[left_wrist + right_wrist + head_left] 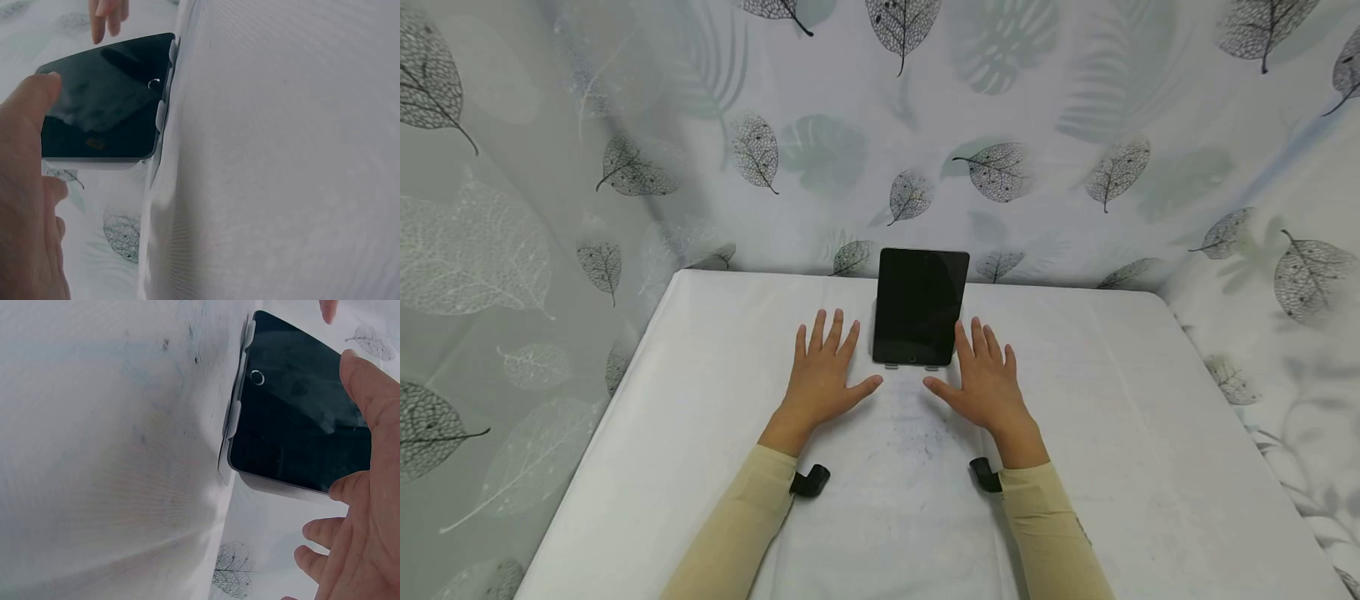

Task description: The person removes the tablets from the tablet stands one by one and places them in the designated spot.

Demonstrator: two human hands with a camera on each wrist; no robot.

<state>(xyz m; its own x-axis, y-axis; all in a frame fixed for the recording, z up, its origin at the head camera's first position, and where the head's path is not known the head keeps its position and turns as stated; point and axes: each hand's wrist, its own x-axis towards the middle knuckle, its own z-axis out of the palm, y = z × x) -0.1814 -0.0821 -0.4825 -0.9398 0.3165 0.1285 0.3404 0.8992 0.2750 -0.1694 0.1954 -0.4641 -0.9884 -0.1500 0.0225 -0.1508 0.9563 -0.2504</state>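
A black tablet [920, 307] with a round home button leans upright on a stand whose small light lips [234, 419] catch its lower edge. Its screen is dark. To the left of it, my left hand [822, 379] is spread with fingers straight and holds nothing. My right hand [988, 383] is likewise spread, its index fingertip right at the tablet's lower right edge in the head view. Both thumbs point inward below the tablet. In the left wrist view, fingers of the right hand [109, 15] show beyond the tablet.
A white cloth covers the table [1097, 417], with faint dark marks between the hands. Behind and at the sides hangs a leaf-patterned curtain [820, 167]. Each wrist carries a black camera mount [810, 481] near the tan sleeve's cuff.
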